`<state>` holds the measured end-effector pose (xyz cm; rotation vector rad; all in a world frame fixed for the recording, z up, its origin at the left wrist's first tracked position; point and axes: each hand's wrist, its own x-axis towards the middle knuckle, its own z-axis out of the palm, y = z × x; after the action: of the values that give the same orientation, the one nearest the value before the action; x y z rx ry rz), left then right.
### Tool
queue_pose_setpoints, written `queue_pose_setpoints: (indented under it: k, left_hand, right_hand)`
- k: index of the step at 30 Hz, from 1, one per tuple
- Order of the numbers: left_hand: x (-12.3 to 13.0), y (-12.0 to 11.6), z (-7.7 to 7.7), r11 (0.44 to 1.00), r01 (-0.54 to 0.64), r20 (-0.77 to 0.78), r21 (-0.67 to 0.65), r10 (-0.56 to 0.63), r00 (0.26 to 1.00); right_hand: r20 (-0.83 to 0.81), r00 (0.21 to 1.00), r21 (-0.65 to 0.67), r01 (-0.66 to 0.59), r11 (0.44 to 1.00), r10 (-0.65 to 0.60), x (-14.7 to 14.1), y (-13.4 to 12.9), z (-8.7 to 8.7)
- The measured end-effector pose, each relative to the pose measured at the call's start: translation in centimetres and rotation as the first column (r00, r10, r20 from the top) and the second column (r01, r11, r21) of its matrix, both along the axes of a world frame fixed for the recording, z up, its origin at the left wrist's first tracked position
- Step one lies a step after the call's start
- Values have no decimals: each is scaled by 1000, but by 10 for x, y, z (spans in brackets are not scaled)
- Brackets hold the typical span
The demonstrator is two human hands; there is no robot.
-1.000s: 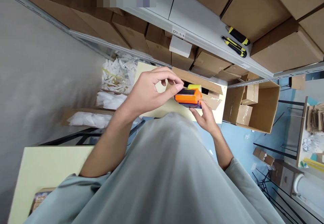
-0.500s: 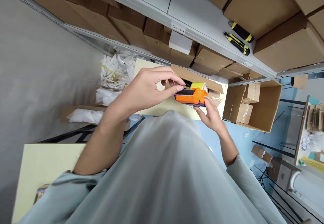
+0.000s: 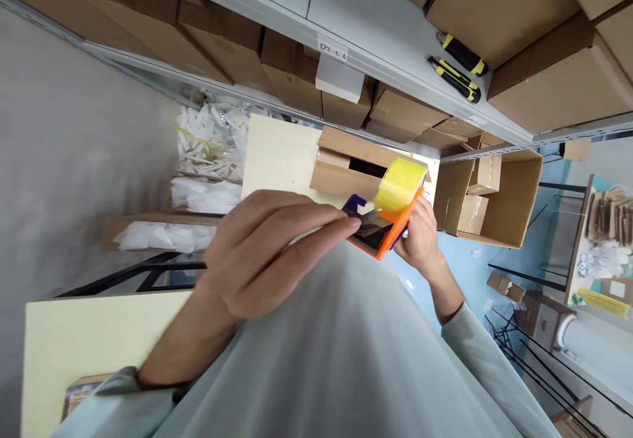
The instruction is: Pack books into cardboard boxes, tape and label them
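Note:
My right hand (image 3: 420, 233) is closed round the handle end of an orange and dark blue tape dispenser (image 3: 395, 232). A thick yellow roll of packing tape (image 3: 401, 184) sits in the dispenser, now turned with its inside toward me. My left hand (image 3: 277, 247) is at the dispenser's front, thumb and fingers pinched together over the end of the tape. A see-through strip of tape (image 3: 373, 223) shows between those fingertips and the roll. Just behind the dispenser, a cardboard box (image 3: 336, 177) with a gap between its flaps lies on the pale table (image 3: 277, 151).
Above the table runs a grey shelf (image 3: 376, 22) with cardboard boxes and two yellow-black utility knives (image 3: 455, 80). A large open carton (image 3: 524, 194) stands to the right. White packing scraps (image 3: 210, 134) lie to the left, near a second pale table (image 3: 99, 329).
The dispenser has been tilted and brought nearer to me, so its inside and roll show more. My left hand has come closer and lower, its fingers now pinched at the dispenser's front.

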<state>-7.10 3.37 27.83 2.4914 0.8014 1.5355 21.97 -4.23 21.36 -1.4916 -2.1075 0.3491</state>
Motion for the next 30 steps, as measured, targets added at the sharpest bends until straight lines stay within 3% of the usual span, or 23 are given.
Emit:
queue_pose_setpoints:
  k: [4,7,11,13,14,16,18,20,23,30]
  left_hand:
    - [1,-1,-7,998,-49,15,-38,50,999]
    - [-1,4,-19,988,-129,79,-86,136,988]
    - [-6,9,-37,933,-214,146,-290,264,954]
    - [-4,12,-54,833,-137,194,-537,280,940]
    - [-2,14,-64,733,-74,213,-677,291,932]
    - [5,20,-90,481,64,251,-874,335,908]
    - [13,29,-118,292,179,286,-939,381,879]
    - [20,37,-140,187,255,312,-949,435,845]
    - [27,46,-159,125,310,330,-942,502,799]
    - [25,54,-176,120,296,313,-947,545,778]
  right_hand:
    - [21,994,2,-107,994,107,9,-3,12]
    - [77,986,-96,-141,985,149,23,-5,23]
    - [110,983,-232,-120,965,149,48,1,38]
    - [98,979,-315,-140,939,178,59,13,46]
    - [95,977,-355,-144,924,189,63,22,49]
    - [109,976,-430,-122,894,186,69,45,54]
    - [136,977,-518,-69,853,162,71,71,57]
    - [144,980,-600,-24,800,137,70,95,57]
    - [102,990,-679,-5,735,100,66,121,50]
    - [29,998,-766,53,640,-48,58,142,2]
